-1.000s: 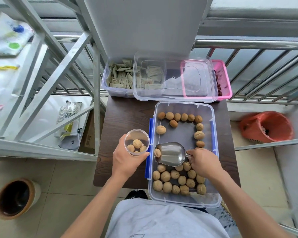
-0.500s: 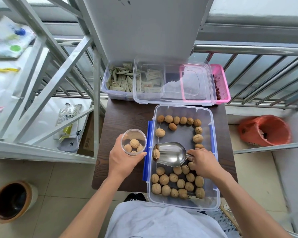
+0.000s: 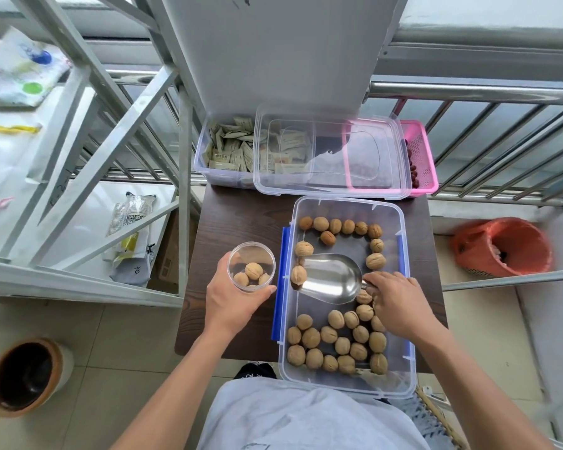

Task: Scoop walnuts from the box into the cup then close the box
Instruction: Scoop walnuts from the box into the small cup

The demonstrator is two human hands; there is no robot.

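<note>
A clear plastic box [image 3: 407, 319] with blue side clips stands open on a small dark table [image 3: 234, 222], with several walnuts [image 3: 335, 339] along its edges. My right hand [image 3: 395, 303] grips the handle of a metal scoop [image 3: 329, 277] lying low inside the box, one walnut [image 3: 298, 275] at its mouth. My left hand [image 3: 231, 297] holds a clear cup [image 3: 251, 266] with a few walnuts just left of the box. The box's clear lid [image 3: 325, 157] rests at the table's back, across two other containers.
Behind the box sit a clear bin of sachets [image 3: 228, 151] and a pink basket [image 3: 418, 157]. Metal railings run along the back and left. A red bin [image 3: 504, 245] stands on the floor at right, a brown pot [image 3: 23, 375] at lower left.
The scoop has slid slightly toward the back of the box with one walnut at its mouth. The cup and my left hand have stayed in place.
</note>
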